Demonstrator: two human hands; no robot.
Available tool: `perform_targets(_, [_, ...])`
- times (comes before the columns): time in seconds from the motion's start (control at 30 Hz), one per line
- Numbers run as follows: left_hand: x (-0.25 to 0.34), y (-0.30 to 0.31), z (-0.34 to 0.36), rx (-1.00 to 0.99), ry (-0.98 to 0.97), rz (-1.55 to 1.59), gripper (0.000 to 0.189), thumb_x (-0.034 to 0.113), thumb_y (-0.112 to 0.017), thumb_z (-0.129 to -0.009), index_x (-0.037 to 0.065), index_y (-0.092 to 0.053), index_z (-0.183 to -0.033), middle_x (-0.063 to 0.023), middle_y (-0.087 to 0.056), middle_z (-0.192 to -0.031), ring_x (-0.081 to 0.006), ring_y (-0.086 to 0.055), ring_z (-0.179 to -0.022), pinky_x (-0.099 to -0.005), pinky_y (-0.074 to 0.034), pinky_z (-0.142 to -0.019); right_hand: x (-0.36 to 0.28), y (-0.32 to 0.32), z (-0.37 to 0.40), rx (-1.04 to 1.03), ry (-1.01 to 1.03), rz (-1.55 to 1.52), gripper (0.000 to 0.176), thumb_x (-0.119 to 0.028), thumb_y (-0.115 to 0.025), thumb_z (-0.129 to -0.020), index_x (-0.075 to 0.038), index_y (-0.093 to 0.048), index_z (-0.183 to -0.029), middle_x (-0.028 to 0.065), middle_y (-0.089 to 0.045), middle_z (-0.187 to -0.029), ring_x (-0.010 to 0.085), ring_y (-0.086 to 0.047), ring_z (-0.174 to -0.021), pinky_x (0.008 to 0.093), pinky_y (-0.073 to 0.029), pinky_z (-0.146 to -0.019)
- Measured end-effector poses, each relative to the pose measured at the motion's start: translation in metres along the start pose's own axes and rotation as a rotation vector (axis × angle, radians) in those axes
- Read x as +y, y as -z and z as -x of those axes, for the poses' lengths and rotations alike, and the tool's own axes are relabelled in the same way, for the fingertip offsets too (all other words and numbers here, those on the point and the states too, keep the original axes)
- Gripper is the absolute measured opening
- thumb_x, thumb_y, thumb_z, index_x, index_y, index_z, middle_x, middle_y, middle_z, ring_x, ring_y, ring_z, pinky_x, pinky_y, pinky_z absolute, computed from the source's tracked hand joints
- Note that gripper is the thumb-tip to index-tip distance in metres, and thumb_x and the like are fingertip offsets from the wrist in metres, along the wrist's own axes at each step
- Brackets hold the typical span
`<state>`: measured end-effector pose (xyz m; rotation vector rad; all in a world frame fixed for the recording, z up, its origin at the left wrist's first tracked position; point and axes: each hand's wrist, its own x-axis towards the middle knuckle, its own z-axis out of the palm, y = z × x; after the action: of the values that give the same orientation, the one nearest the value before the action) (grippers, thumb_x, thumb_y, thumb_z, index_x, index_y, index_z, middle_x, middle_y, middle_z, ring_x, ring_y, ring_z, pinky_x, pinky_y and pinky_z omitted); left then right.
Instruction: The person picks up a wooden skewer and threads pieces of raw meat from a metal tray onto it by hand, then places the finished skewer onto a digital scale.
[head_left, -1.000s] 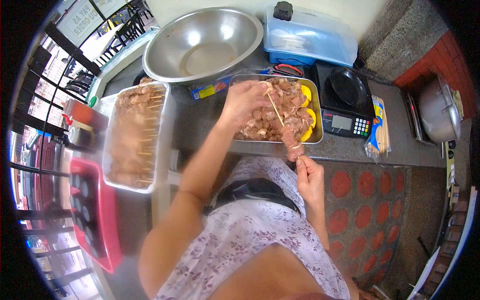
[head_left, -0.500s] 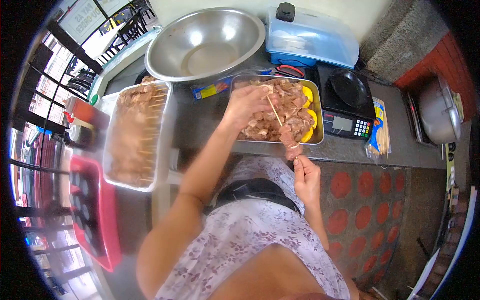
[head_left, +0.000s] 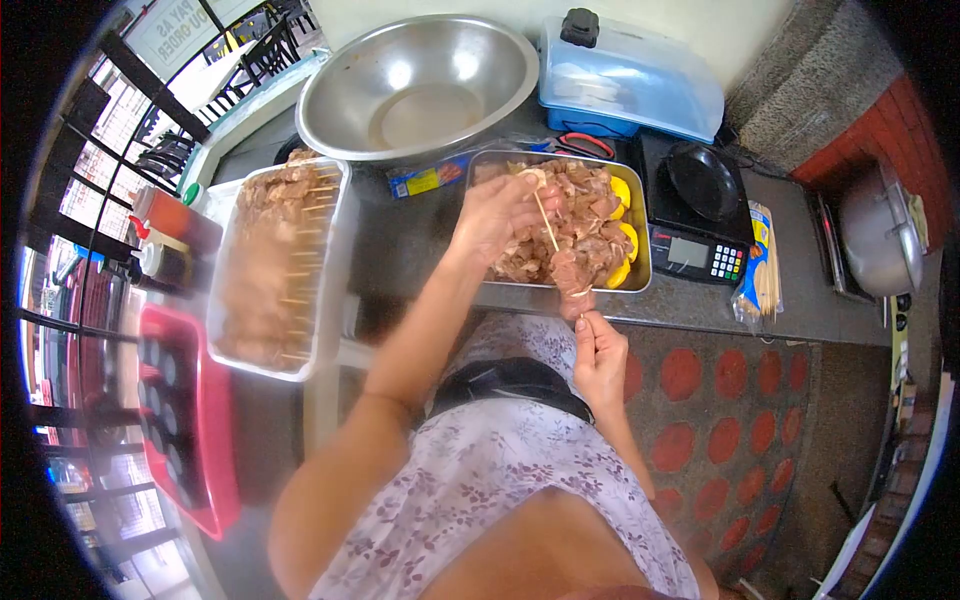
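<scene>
A wooden skewer with pieces of meat (head_left: 571, 276) on its lower part slants over the front edge of a metal tray (head_left: 648, 272). My right hand (head_left: 600, 350) pinches the skewer's lower end, just below the meat. Above the tray, my left hand (head_left: 498, 215) has its fingers closed at the skewer's upper end, around a pale piece of meat. The tray holds raw meat pieces (head_left: 590, 235), with yellow slices (head_left: 622, 255) along its right side. To the left, a white tray (head_left: 335, 270) holds many meat skewers (head_left: 265, 270) lying side by side.
Behind is a large steel bowl (head_left: 420, 90), beside a blue lidded container (head_left: 630, 85). A black scale (head_left: 690, 215) and a pack of bare skewers (head_left: 765, 265) stand on the right. A pink tray (head_left: 215, 450) is at the lower left, near sauce bottles (head_left: 170, 220).
My right hand and the skewer's lower end have moved slightly left, so the skewer stands a little steeper. The left hand keeps its hold near the top.
</scene>
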<state>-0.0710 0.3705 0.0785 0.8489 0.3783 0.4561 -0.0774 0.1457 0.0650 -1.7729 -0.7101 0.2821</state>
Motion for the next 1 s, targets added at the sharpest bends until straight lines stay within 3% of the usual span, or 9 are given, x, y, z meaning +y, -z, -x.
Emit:
perform_targets(0.7, [-0.014,-0.012,0.015,0.032,-0.033,0.007,0.021,0.015,-0.057,-0.091,-0.005,-0.058,-0.096,-0.0224,-0.065,-0.098,-0.0300,-0.067,-0.088,-0.0372,-0.056,-0.079,-0.004,-0.013,-0.003,0.072,0.075,-0.025,0.019,-0.010,-0.047,-0.094,0.002,-0.055,-0.080,0.0006,-0.035,-0.057,0.0064,-0.033,-0.054,0.0275,-0.029,-0.047])
perform_targets(0.77, [-0.035,-0.020,0.029,-0.129,-0.002,-0.296,0.018,0.012,-0.057,-0.090,-0.005,-0.059,-0.095,-0.0201,-0.065,-0.097,-0.0271,-0.067,-0.087,-0.0350,-0.056,-0.078,-0.006,-0.016,-0.017,0.061,0.125,0.015,0.020,-0.010,-0.046,-0.094,0.002,-0.054,-0.080,0.0005,-0.035,-0.057,0.0065,-0.033,-0.054,0.0274,-0.029,-0.047])
perform_targets(0.8, [-0.042,-0.042,0.043,-0.038,0.175,-0.059,0.019,0.012,-0.055,-0.090,-0.005,-0.060,-0.097,-0.0168,-0.068,-0.091,-0.0262,-0.067,-0.083,-0.0363,-0.055,-0.080,-0.006,-0.016,-0.020,0.049,0.175,0.056,0.020,-0.010,-0.046,-0.094,0.002,-0.054,-0.080,0.0004,-0.034,-0.057,0.0066,-0.032,-0.054,0.0274,-0.029,-0.047])
perform_targets(0.87, [-0.037,-0.030,0.030,-0.088,0.010,-0.134,0.022,0.014,-0.054,-0.091,-0.006,-0.060,-0.100,-0.0165,-0.067,-0.095,-0.0269,-0.066,-0.091,-0.0360,-0.054,-0.084,0.000,-0.013,-0.022,0.057,0.133,0.053,0.020,-0.011,-0.047,-0.094,0.002,-0.054,-0.080,0.0002,-0.034,-0.058,0.0067,-0.033,-0.054,0.0272,-0.030,-0.048])
perform_targets(0.9, [-0.033,-0.021,0.021,-0.126,-0.012,-0.070,0.025,0.015,-0.058,-0.090,-0.004,-0.059,-0.107,-0.0152,-0.065,-0.099,-0.0219,-0.065,-0.094,-0.0315,-0.053,-0.084,0.002,-0.011,-0.025,0.049,0.091,0.050,0.020,-0.011,-0.047,-0.094,0.002,-0.054,-0.080,0.0001,-0.034,-0.059,0.0069,-0.033,-0.055,0.0270,-0.030,-0.048])
perform_targets(1.0, [-0.017,-0.010,0.007,-0.159,0.001,0.010,0.045,0.034,-0.055,-0.093,-0.002,-0.050,-0.120,-0.0187,-0.058,-0.115,-0.0246,-0.061,-0.103,-0.0373,-0.050,-0.087,0.002,-0.014,-0.029,0.106,0.121,0.011,0.020,-0.011,-0.047,-0.095,0.002,-0.054,-0.081,0.0005,-0.035,-0.060,0.0070,-0.033,-0.057,0.0266,-0.031,-0.049])
